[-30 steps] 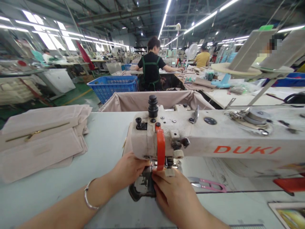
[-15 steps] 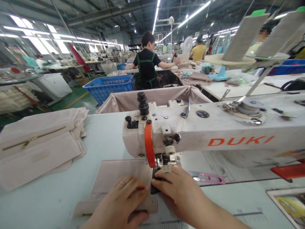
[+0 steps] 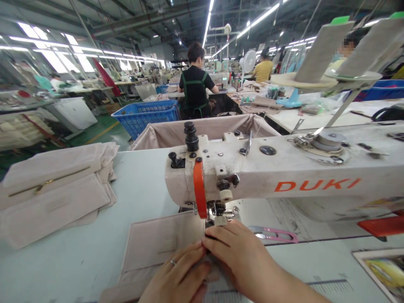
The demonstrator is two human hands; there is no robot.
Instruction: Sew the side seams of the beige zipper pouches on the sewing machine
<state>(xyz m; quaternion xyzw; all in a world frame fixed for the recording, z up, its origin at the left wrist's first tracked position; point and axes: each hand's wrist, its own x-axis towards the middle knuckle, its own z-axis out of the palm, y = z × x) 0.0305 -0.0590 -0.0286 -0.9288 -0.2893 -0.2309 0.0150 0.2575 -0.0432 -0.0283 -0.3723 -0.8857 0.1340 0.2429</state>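
Note:
A beige fabric panel (image 3: 158,242) lies flat on the table under the head of a white DUKI sewing machine (image 3: 268,176). My left hand (image 3: 176,277), a ring on one finger, rests fingers-down on the panel's near edge. My right hand (image 3: 243,256) presses its fingertips onto the fabric just in front of the presser foot (image 3: 216,214), beside the orange guard (image 3: 199,189). The two hands touch at the fingertips. Neither hand wraps around anything; both lie flat on the cloth.
A stack of beige zippered panels (image 3: 53,189) sits at the left of the table. Pink thread snips (image 3: 277,235) lie right of the needle. A beige cloth bin (image 3: 205,126) and a blue basket (image 3: 145,115) stand behind. Other people work at tables farther back.
The fabric panel came out from under the machine head and now lies flat. My left hand moved from the needle area to the panel's near edge, close to my right hand.

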